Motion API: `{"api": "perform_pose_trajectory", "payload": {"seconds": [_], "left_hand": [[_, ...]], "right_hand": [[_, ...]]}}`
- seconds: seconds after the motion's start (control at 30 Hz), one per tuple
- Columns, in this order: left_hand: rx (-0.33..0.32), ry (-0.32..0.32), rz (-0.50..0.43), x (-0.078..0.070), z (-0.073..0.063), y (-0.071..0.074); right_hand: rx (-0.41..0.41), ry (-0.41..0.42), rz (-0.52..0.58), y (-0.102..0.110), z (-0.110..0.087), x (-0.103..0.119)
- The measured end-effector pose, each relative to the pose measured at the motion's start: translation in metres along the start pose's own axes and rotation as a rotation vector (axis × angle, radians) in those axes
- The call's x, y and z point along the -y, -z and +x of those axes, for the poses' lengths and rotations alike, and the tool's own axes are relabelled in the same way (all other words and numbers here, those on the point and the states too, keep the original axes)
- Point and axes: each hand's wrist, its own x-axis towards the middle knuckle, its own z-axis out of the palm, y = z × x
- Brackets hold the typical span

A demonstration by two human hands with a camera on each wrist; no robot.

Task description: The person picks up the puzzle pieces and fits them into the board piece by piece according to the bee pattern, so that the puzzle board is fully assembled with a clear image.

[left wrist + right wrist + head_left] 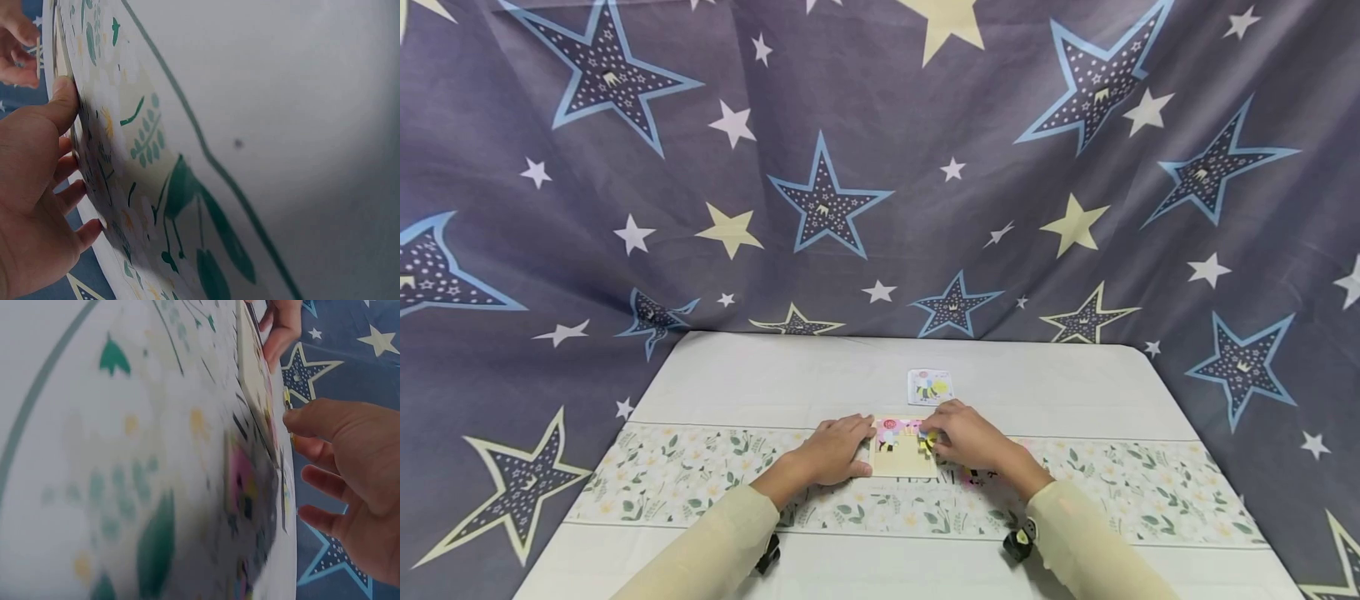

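A pale square puzzle board (904, 465) lies on the table, its far part filled with coloured pieces. My left hand (837, 451) rests at the board's left edge, thumb near the close corner; in the left wrist view its fingers (70, 195) are spread and touch the tabletop. With thumb and fingertips, my right hand (967, 436) pinches a yellow-and-black puzzle piece (928, 441) over the board's right side. Seen from the right wrist, the piece (287, 400) stands edge-on at the thumb tip, above the board (253, 378).
Beyond the board lies a small picture card (929, 386) with a bee on it. Loose puzzle pieces (973, 476) lie right of the board, partly under my right forearm. A floral band (722, 475) crosses the white table (775, 375); a starry curtain (865, 100) hangs behind.
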Motion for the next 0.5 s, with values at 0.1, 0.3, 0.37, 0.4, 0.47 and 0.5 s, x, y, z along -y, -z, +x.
{"api": "perform_pose_trajectory", "payload": {"seconds": [0.1, 0.3, 0.37, 0.4, 0.47, 0.5], "left_hand": [[0.0, 0.0, -0.001, 0.0, 0.0, 0.0], [-0.006, -0.006, 0.003, 0.002, 0.001, -0.001], [-0.007, -0.006, 0.002, 0.001, 0.001, -0.001], [-0.009, -0.006, 0.002, 0.001, 0.0, 0.0], [-0.006, -0.003, 0.005, 0.001, 0.0, -0.001], [-0.005, -0.002, 0.007, 0.001, 0.0, -0.001]], "right_hand": [[0.006, 0.021, -0.018, -0.006, 0.007, 0.003], [0.014, 0.036, -0.017, -0.012, 0.02, 0.011], [0.013, 0.041, -0.023, -0.014, 0.023, 0.014], [0.014, 0.044, -0.027, -0.016, 0.025, 0.015], [0.015, 0.048, -0.032, -0.018, 0.027, 0.017], [0.016, 0.047, -0.038, -0.019, 0.028, 0.017]]}}
